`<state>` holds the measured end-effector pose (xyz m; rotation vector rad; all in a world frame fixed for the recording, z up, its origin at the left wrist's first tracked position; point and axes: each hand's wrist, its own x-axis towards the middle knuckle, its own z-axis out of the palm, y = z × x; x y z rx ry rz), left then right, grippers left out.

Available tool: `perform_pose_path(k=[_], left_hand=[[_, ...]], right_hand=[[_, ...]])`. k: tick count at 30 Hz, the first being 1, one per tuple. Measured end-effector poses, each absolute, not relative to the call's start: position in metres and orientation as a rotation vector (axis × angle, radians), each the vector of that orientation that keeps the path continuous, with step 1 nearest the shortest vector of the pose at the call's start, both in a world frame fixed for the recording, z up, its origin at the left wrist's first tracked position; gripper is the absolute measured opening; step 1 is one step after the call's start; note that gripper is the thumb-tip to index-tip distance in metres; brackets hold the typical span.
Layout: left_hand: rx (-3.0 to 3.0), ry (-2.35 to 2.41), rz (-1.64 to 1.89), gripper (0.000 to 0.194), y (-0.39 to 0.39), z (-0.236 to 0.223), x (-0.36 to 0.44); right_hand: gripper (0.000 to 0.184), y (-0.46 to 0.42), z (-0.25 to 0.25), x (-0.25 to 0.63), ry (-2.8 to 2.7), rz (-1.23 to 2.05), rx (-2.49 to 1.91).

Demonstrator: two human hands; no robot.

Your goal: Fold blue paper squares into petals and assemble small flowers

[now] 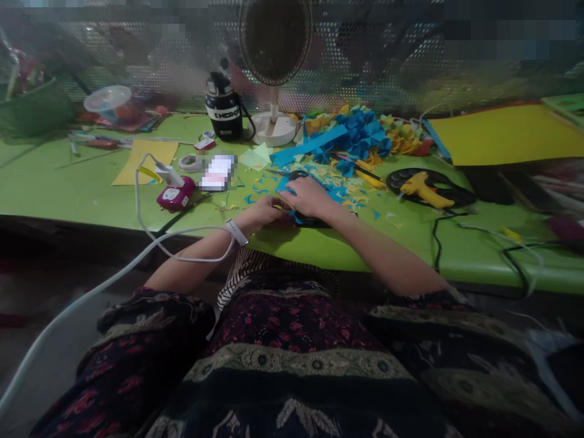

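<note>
Near the front edge of the green table, my two hands are close together over a dark object with blue on it (312, 221), largely covered by them; its kind I cannot make out. My left hand (267, 211), a white band on its wrist, comes in from the left with thumb and fingers drawn together at the object's left side. What is between them is too small to name. From above, my right hand (309, 196) bends its fingers down over the object and the blue paper beside it. Small blue and yellow paper scraps (353, 193) surround both hands.
Behind the hands lie a heap of blue paper pieces (360, 137), a fan (274, 129) and a dark jug (225, 115). A yellow glue gun (424, 188) rests at right. At left are a phone (218, 173), tape roll (190, 162) and purple plug adapter (176, 196) with a white cable.
</note>
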<state>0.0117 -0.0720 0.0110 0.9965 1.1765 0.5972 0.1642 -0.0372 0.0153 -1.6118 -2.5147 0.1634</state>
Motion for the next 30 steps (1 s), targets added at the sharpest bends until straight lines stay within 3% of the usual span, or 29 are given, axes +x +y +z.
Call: perform_pose_path(k=[30], left_hand=[[1.022, 1.213, 0.645, 0.021, -0.081, 0.009, 0.014]], right_hand=[[0.044, -0.031, 0.003, 0.169, -2.452, 0.138, -1.507]])
